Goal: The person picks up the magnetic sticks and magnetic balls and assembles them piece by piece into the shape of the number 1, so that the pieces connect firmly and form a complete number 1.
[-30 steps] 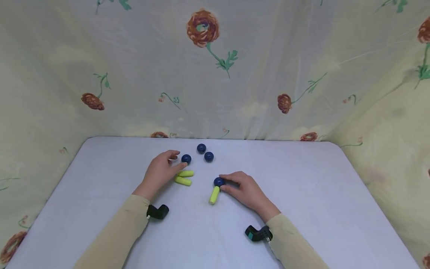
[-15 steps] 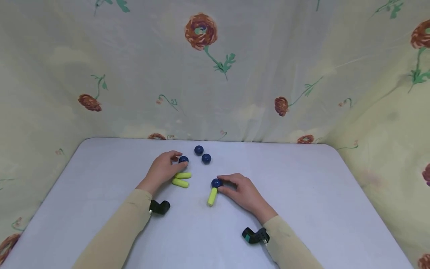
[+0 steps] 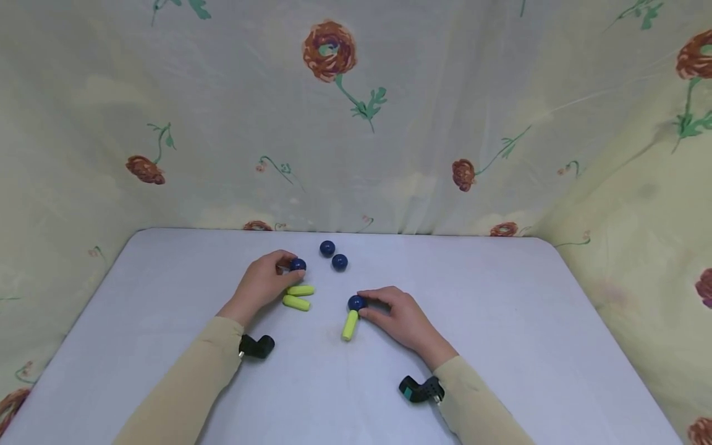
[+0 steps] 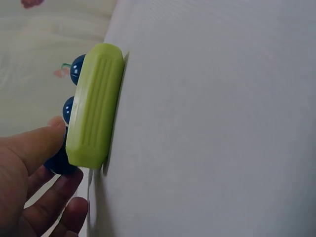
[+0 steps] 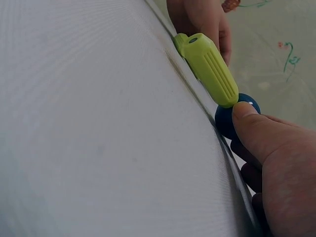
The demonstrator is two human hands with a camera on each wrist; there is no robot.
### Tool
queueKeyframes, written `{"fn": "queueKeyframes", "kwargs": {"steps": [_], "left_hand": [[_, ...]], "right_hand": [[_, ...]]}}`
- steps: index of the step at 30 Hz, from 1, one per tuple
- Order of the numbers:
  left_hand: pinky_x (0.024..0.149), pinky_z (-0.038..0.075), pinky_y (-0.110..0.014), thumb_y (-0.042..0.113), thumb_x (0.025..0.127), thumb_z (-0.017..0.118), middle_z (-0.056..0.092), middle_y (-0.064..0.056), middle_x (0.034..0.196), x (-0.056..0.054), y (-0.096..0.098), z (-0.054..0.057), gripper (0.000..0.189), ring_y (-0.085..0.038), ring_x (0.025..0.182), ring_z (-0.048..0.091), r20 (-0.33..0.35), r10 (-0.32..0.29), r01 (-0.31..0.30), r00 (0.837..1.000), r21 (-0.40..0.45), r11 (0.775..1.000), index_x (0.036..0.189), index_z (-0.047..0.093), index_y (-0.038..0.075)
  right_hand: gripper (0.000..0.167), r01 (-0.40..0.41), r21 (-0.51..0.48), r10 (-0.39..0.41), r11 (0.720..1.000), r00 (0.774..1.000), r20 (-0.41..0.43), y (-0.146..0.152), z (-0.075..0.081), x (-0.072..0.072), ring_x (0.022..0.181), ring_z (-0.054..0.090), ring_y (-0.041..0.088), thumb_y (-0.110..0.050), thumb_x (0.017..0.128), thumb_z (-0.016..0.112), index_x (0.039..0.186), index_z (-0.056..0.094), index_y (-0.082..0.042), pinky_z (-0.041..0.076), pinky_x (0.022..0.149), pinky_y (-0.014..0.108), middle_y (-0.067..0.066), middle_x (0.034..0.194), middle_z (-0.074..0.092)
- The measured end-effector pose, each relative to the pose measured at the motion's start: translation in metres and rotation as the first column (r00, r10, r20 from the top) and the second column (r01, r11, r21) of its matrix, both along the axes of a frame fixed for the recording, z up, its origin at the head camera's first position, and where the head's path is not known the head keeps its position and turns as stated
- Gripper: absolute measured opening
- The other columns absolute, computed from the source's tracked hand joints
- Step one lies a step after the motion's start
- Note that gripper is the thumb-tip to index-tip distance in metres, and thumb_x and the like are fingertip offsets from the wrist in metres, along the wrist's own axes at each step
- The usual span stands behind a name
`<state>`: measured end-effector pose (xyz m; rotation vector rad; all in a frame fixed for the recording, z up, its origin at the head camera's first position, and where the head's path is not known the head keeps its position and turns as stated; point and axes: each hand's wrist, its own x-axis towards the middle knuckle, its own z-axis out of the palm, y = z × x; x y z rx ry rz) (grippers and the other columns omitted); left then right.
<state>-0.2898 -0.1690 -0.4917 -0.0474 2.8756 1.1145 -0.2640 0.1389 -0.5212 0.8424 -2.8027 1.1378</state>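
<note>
My left hand (image 3: 262, 284) pinches a dark blue ball (image 3: 298, 264) between thumb and fingers at the left of the group. Just below that hand lie two yellow-green ribbed rods, an upper rod (image 3: 301, 290) and a lower rod (image 3: 296, 303). My right hand (image 3: 403, 318) holds another blue ball (image 3: 356, 302) by thumb and fingertips. A third yellow-green rod (image 3: 350, 326) meets this ball at one end and points toward the front. In the right wrist view, the thumb lies where ball and rod (image 5: 211, 71) meet; whether they are joined I cannot tell.
Two loose blue balls, a farther ball (image 3: 327, 248) and a nearer ball (image 3: 340, 262), sit close together near the back edge of the white table (image 3: 500, 346). A flowered curtain (image 3: 400, 154) hangs behind and along the sides.
My left fingers have closed in on the blue ball, which has shifted slightly left. The right hand keeps its hold on ball and rod. The whole head view has drifted a little.
</note>
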Motion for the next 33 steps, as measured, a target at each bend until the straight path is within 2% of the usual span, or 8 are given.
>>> {"fn": "queueKeyframes", "kwargs": {"steps": [8, 16, 27, 33], "left_hand": [[0.089, 0.048, -0.043, 0.041, 0.09, 0.072, 0.063, -0.007, 0.121, 0.009, -0.007, 0.0, 0.051, -0.025, 0.107, 0.057, -0.009, 0.032, -0.031, 0.999, 0.077, 0.997, 0.133, 0.059, 0.017], [0.088, 0.049, -0.043, 0.036, 0.09, 0.073, 0.062, -0.007, 0.123, 0.018, -0.01, 0.003, 0.05, -0.024, 0.107, 0.059, -0.04, 0.028, -0.023, 0.999, 0.127, 0.992, 0.134, 0.059, 0.017], [0.088, 0.052, -0.041, 0.035, 0.092, 0.072, 0.058, -0.005, 0.132, 0.037, -0.005, 0.013, 0.051, -0.023, 0.109, 0.061, -0.053, 0.016, -0.009, 0.998, 0.143, 0.99, 0.138, 0.057, 0.019], [0.085, 0.054, -0.038, 0.033, 0.092, 0.072, 0.057, -0.007, 0.129, 0.048, 0.002, 0.016, 0.051, -0.025, 0.108, 0.062, -0.034, 0.006, -0.001, 0.999, 0.15, 0.989, 0.139, 0.057, 0.019]], "right_hand": [[0.038, -0.012, 0.005, 0.013, 1.0, 1.0, -0.013, 0.001, -0.001, -0.001, 0.114, 0.056, 0.004, -0.042, 0.092, 0.07, 0.128, 0.067, -0.03, 0.046, 0.097, 0.032, -0.018, 0.12, 0.064], [0.038, -0.015, 0.008, 0.015, 1.0, 1.0, -0.01, 0.001, -0.001, -0.001, 0.113, 0.057, 0.004, -0.042, 0.092, 0.069, 0.128, 0.067, -0.03, 0.046, 0.097, 0.033, -0.017, 0.12, 0.064], [0.039, -0.011, 0.004, 0.011, 1.0, 1.0, -0.004, 0.002, -0.001, 0.0, 0.113, 0.057, 0.006, -0.043, 0.092, 0.069, 0.128, 0.067, -0.03, 0.047, 0.096, 0.034, -0.014, 0.119, 0.065], [0.039, -0.006, 0.007, 0.006, 1.0, 1.0, -0.005, 0.002, -0.003, -0.001, 0.113, 0.057, 0.005, -0.045, 0.092, 0.068, 0.128, 0.067, -0.031, 0.047, 0.096, 0.034, -0.015, 0.119, 0.064]]}}
